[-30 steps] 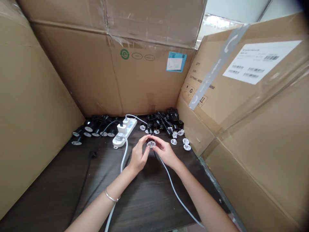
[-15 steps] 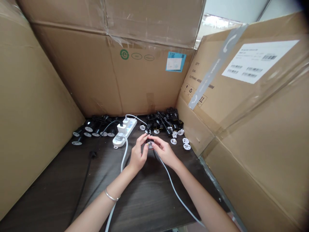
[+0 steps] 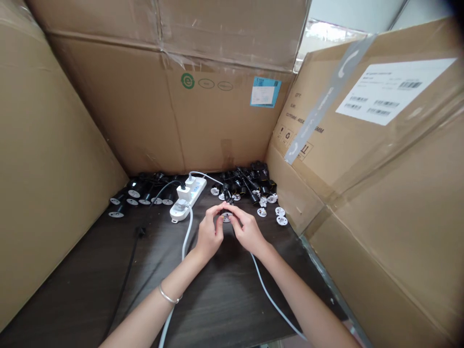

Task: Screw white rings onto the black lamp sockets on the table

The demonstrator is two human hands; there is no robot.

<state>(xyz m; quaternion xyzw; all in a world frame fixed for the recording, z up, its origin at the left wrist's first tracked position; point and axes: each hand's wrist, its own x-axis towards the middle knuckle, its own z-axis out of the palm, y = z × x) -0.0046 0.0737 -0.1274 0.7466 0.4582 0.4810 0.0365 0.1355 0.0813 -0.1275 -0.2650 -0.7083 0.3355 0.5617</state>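
Between my two hands is a black cylindrical part with a round white end disc (image 3: 227, 217) turned toward me. My left hand (image 3: 210, 232) grips it from the left, thumb near the disc's edge. From the right, my right hand (image 3: 248, 228) closes round the same part, its fingertips meeting the left ones on top. Most of the black body is hidden by my fingers. Just behind lies a pile of similar black parts (image 3: 250, 181). Several loose white discs (image 3: 282, 220) lie right of my right hand.
A white power strip (image 3: 188, 199) with plugged-in adapters stands left of my hands. More black parts with white discs (image 3: 144, 201) lie at the back left. Cardboard boxes (image 3: 224, 125) wall the dark table (image 3: 203, 299). White cables and a black cable (image 3: 126, 275) cross it.
My fingers have shifted slightly around the part, and my right thumb has moved a little down off the white disc. The reddish edge under the disc no longer shows.
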